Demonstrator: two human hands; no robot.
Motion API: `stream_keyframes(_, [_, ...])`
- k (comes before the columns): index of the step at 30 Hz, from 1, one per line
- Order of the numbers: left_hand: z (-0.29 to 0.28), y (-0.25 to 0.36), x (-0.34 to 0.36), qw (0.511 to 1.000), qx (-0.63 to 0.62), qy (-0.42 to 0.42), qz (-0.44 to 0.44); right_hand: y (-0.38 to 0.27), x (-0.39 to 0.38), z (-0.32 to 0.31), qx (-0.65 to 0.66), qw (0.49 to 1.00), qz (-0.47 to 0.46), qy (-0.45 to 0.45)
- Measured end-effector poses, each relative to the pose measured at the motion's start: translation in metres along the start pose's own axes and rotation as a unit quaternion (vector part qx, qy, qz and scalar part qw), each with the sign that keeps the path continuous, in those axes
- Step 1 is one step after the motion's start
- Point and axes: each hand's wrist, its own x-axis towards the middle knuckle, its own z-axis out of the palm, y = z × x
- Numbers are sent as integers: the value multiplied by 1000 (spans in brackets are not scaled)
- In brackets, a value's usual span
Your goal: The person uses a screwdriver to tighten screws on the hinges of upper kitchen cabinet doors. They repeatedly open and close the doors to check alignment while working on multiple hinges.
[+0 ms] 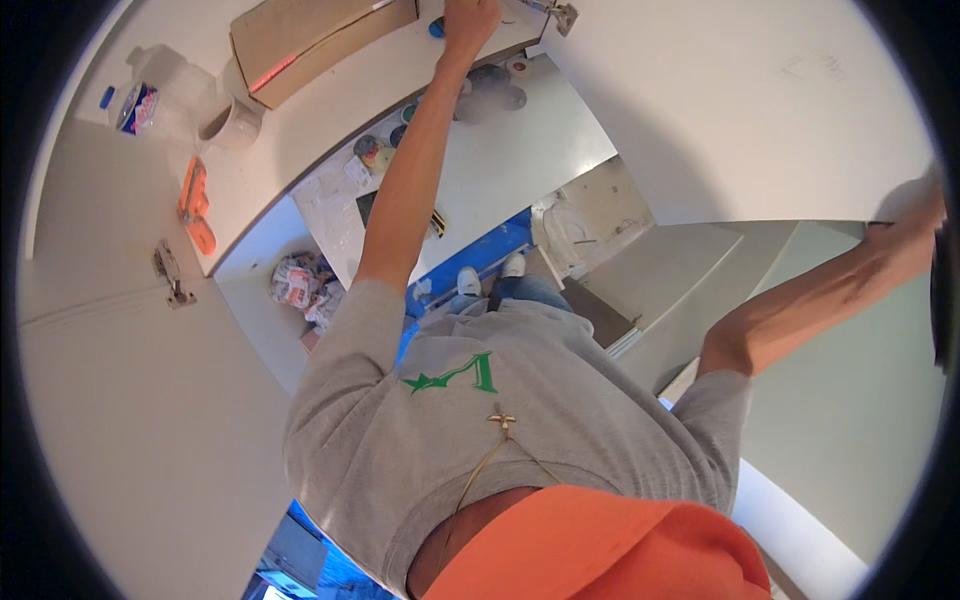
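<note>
From here, L hand (pixel 470 18) is up at the cabinet shelf (pixel 330 118), fingers looking curled, partly cut off at the top of the view; can't tell if it's gripping anything. A small blue thing (pixel 437 27) sits just left of it, & the metal hinge (pixel 565 18) of the open R-side door (pixel 760 120) is a bit to its right. R arm (pixel 820 310) is stretched wide toward that door's far corner, but the R hand's lost at the dark rim, so no idea how open it is or what it's got. IMO: go easy nr the hinge, since a swinging door could pinch fingers; if R hand's on the door, steady it, don't put wt on it. Also mind the stuff on the L side, i.e. cardboard box (pixel 320 50), cup (pixel 232 125), plastic bottle (pixel 135 108), orange tool (pixel 195 205) by the shelf's front corner; an elbow could knock something onto the bench (pixel 540 120) below. With arms this far apart, I'd keep wt centred over both shoes (pixel 514 265) & avoid overreaching.
</note>
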Motion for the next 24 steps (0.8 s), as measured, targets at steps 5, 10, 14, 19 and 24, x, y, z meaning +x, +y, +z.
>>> stream_keyframes(5, [68,-44,34,981,-87,144,-100,73,-140,12,49,985,163,3])
stream_keyframes(10, [94,-45,42,973,-77,137,-169,120,-171,-8,153,980,84,-96])
stream_keyframes(14, [98,-28,39,951,-147,199,-188,130,-160,-6,178,979,70,-70])
stream_keyframes(19, [88,-16,42,959,-154,196,-135,126,-165,2,150,979,135,-3])
stream_keyframes(24, [83,-17,42,956,-167,171,-168,96,-181,8,106,980,163,42])
